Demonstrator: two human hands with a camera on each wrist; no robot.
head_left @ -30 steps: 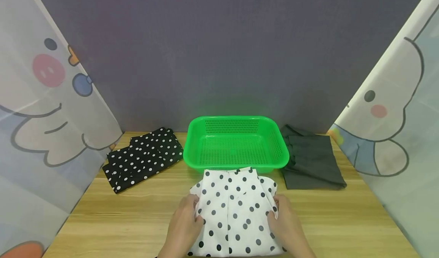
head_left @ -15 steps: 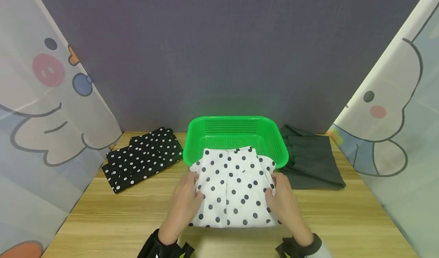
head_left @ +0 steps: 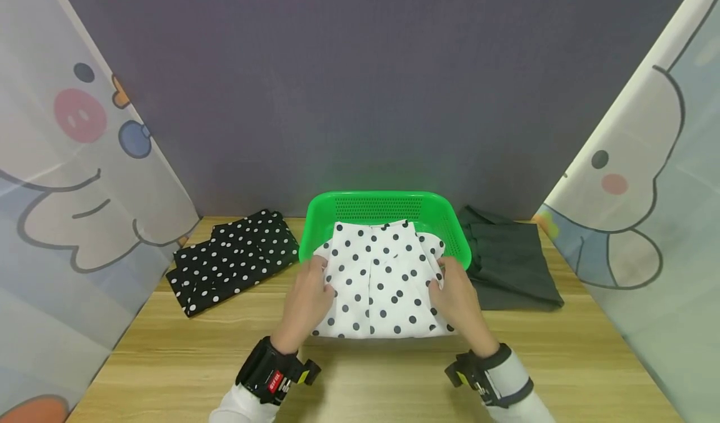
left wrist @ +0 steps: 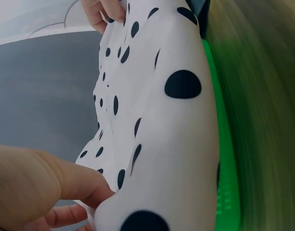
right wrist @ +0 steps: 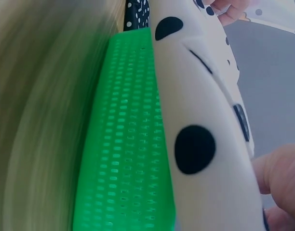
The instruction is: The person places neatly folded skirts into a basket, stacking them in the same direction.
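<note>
A folded white garment with black polka dots [head_left: 377, 279] is held between my two hands, over the near side of a green perforated basket [head_left: 382, 205]. My left hand [head_left: 308, 298] pinches its left edge, thumb on top; the left wrist view shows that thumb [left wrist: 85, 185] pressing into the cloth. At the opposite edge my right hand [head_left: 455, 295] grips the fabric the same way. In the right wrist view the basket's side wall [right wrist: 126, 144] stands close beside the hanging cloth. The garment hides the front rim and most of the basket's inside.
A folded black cloth with white dots [head_left: 233, 260] lies left of the basket. To the right lies a folded dark grey cloth [head_left: 512, 263]. A grey panel [head_left: 365, 85] rises behind the wooden table [head_left: 388, 379], with cartoon-printed sheets [head_left: 635, 235] at both sides.
Both hands have carried the dotted white garment forward, from the near part of the table to over the basket's near side. More of both forearms has come into view.
</note>
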